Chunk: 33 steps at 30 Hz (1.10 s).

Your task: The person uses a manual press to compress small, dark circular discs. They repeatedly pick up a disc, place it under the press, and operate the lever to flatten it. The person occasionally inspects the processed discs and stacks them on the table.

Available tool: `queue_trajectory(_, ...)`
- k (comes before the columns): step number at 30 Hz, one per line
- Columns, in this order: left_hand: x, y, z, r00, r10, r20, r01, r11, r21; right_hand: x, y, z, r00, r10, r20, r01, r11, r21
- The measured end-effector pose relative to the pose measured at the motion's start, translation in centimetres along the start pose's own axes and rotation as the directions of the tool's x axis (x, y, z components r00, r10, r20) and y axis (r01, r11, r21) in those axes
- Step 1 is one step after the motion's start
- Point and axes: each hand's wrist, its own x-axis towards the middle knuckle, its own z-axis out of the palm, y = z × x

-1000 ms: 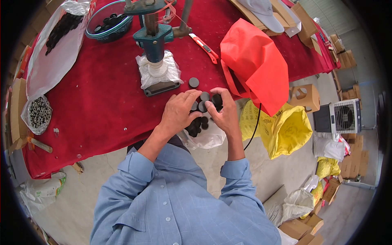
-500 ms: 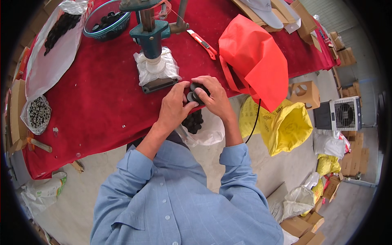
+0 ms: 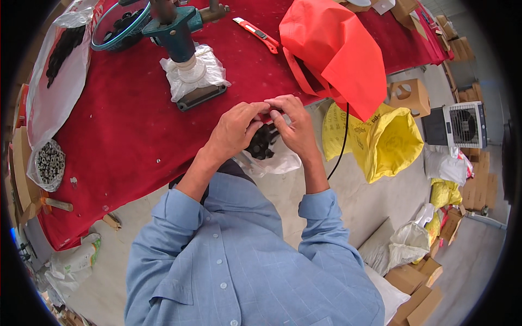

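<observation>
My left hand (image 3: 234,130) and right hand (image 3: 294,127) meet at the fingertips just beyond the table's near edge. Their fingers are curved, with thumbs apart from the fingers. Red cloth shows through the gap, and I make out no part held between them. Right below hang black round parts (image 3: 262,145), partly smeared, in the mouth of a white plastic bag (image 3: 280,162). Beyond my left hand stands a green hand press (image 3: 176,43). A pale cylinder under its ram rests on white plastic film (image 3: 209,70) over a dark base (image 3: 202,98).
Red cloth (image 3: 136,136) covers the table. A red-handled cutter (image 3: 258,36) and a red fabric bag (image 3: 331,49) lie to the right. At left are a teal basket (image 3: 100,44) of black parts, a bag of metal rings (image 3: 50,165) and a hammer (image 3: 57,204). Yellow sacks (image 3: 380,144) stand on the floor.
The black round parts seen between my fingers before no longer show there. My hands have stayed close together. The press and table have shifted up and left in the view.
</observation>
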Motion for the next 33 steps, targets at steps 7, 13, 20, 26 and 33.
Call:
queue_trajectory(7, -0.1, -0.1, 0.2, 1.000, -0.007, -0.016, 0.008, 1.000, 0.005, -0.2, 0.0, 0.1, 1.000, -0.008, -0.027, 0.008, 1.000, 0.001)
queue_trajectory(13, -0.6, 0.0, -0.2, 0.995, -0.094, -0.032, 0.093, 0.994, -0.054, -2.3, -0.2, -0.2, 0.989, 0.129, 0.070, -0.138, 0.981, 0.136)
queue_trajectory(20, -0.7, -0.1, -0.3, 0.988, -0.137, -0.073, 0.123, 0.978, -0.169, -7.9, 7.0, 0.7, 0.485, 0.593, 0.643, -0.418, 0.803, -0.425)
queue_trajectory(26, -0.9, 0.2, -0.4, 0.984, -0.134, -0.119, 0.114, 0.980, -0.163, -16.3, 10.0, 5.2, 0.581, 0.579, 0.572, 0.105, 0.644, -0.758)
queue_trajectory(33, -4.0, 0.8, -2.6, 0.939, -0.265, -0.218, 0.206, 0.944, -0.260, -22.0, 16.6, 9.4, 0.656, 0.422, 0.625, 0.193, 0.707, -0.680)
